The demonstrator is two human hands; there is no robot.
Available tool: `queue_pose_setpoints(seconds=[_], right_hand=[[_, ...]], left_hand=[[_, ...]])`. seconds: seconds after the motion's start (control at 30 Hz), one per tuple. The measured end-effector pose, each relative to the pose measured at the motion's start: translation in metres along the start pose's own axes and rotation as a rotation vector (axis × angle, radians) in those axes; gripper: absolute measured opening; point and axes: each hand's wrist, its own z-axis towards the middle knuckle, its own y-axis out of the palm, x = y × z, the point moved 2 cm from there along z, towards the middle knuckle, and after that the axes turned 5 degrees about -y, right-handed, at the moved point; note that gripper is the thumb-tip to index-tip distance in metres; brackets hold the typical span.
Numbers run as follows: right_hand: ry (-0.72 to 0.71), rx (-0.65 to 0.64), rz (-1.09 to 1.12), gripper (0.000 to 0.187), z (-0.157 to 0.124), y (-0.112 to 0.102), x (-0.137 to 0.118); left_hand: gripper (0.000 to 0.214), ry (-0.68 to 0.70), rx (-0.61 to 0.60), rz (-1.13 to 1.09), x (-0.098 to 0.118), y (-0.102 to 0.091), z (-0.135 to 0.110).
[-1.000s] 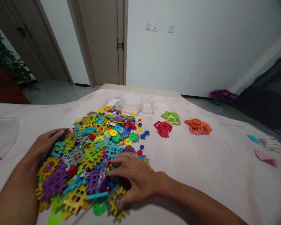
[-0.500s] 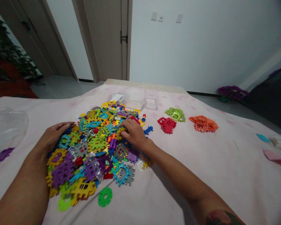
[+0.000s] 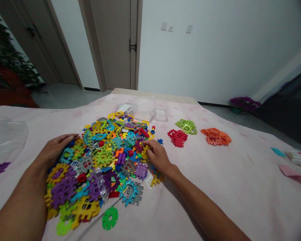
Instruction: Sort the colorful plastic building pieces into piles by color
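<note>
Multicoloured heap of plastic building pieces: between the hands, on the pink-cloth-covered bench;
Right hand: thumb and fingers look pinched on a yellow notched flat plastic piece, at the heap's right side; exact contact part hidden;
Left hand: well apart from the right; loosely cupped, fingers outstretched along the heap's left edge;
Yellow piece handling: likely light, stiff, slightly slick; not very fragile; notches could snag neighbours;
Best hold: solid rim, thumb and forefinger on opposite faces;
Beyond right hand: red, lime-green and orange heaps of flat notched pieces
</note>
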Motion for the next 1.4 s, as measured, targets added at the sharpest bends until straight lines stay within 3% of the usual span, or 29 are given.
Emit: queue_pose_setpoints(seconds=[0.13,0.27,0.37,0.47,0.6,0.73,0.8,0.97,1.1,1.2,1.27,1.33,1.4], right_hand=[[0.132,-0.017,0.2,0.041,-0.006,0.007,0.001],[0.206,-0.019,0.442,0.055,-0.004,0.017,-0.002],[0.189,0.014,0.36,0.056,0.0,0.015,-0.008],[0.064,-0.027,0.195,0.046,0.004,0.013,-0.025],[-0.264,-0.237,0.139,0.035,0.005,0.027,-0.061],[-0.507,-0.467,-0.056,0.067,0.004,0.05,-0.081],[-0.543,-0.495,-0.159,0.063,0.009,0.058,-0.082],[-0.385,-0.403,-0.308,0.022,0.038,0.063,-0.072],[-0.227,-0.311,-0.374,0.016,0.054,0.061,-0.063],[-0.158,-0.196,-0.267,0.016,0.051,0.055,-0.067],[-0.29,-0.199,-0.135,0.03,0.04,0.053,-0.08],[-0.526,-0.306,-0.035,0.054,0.022,0.055,-0.098],[-0.745,-0.442,-0.031,0.064,0.003,0.062,-0.114]], left_hand=[[0.063,0.017,-0.006,0.017,0.001,0.0,-0.001],[0.065,0.045,-0.005,0.028,-0.001,-0.001,0.002],[0.068,0.043,-0.018,0.005,-0.004,-0.003,0.005],[0.069,0.06,-0.017,0.035,-0.005,-0.004,0.008],[0.068,0.074,-0.02,0.027,-0.004,-0.004,0.008],[0.064,0.059,-0.023,-0.073,-0.006,-0.002,0.008],[0.064,0.067,-0.022,-0.093,-0.007,-0.002,0.009],[0.064,0.076,-0.032,-0.12,-0.006,-0.001,0.008],[0.061,0.068,-0.041,-0.16,-0.007,-0.001,0.009],[0.061,0.074,-0.041,-0.152,-0.011,-0.002,0.014],[0.059,0.087,-0.033,-0.141,-0.013,-0.003,0.016],[0.055,0.111,-0.024,-0.132,-0.014,-0.003,0.018],[0.052,0.131,-0.018,-0.125,-0.014,-0.003,0.019]])
